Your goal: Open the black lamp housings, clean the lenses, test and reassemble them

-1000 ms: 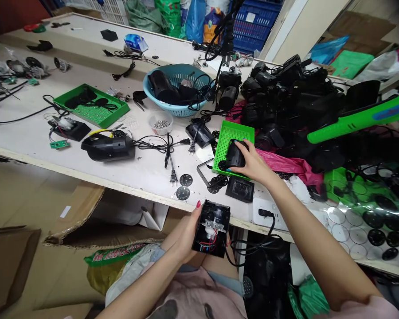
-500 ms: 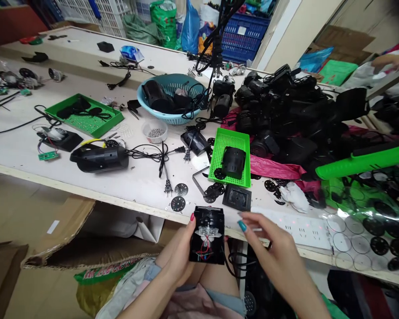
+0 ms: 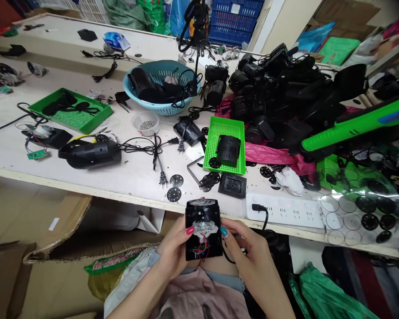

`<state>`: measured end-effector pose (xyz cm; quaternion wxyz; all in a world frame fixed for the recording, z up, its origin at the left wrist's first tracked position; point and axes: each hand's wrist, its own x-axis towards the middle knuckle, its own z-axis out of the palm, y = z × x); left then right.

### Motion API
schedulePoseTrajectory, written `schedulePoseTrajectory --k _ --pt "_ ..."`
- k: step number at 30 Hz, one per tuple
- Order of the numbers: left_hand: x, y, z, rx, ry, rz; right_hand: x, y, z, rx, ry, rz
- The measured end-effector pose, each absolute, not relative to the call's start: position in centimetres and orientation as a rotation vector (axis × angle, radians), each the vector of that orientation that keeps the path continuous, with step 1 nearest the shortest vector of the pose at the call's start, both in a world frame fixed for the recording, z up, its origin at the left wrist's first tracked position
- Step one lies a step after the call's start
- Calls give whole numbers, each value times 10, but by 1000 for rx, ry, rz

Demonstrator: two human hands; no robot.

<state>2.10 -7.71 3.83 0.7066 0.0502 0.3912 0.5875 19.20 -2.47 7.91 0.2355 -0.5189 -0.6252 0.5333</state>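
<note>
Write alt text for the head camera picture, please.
Both hands, left hand and right hand, hold an open black housing with red wires showing, just below the edge of a cluttered worktable with a green tray and a teal basket.

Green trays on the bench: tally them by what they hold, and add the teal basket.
Green tray holding a black cylinder: 1
Green tray holding black cables: 1
Teal basket: 1
Total: 3
</note>
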Motion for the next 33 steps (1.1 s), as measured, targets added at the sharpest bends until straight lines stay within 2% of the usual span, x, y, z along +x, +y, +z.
schedulePoseTrajectory --k 12,25,33 --pt "25 -80 31 217 970 1290 189 -27 84 -1380 -1814 1392" --pt "34 -83 25 484 1148 1345 186 -32 75 -1467 -1939 1174" --pt "35 -84 20 394 1172 1323 181 -31 75 -1489 -1945 1113"
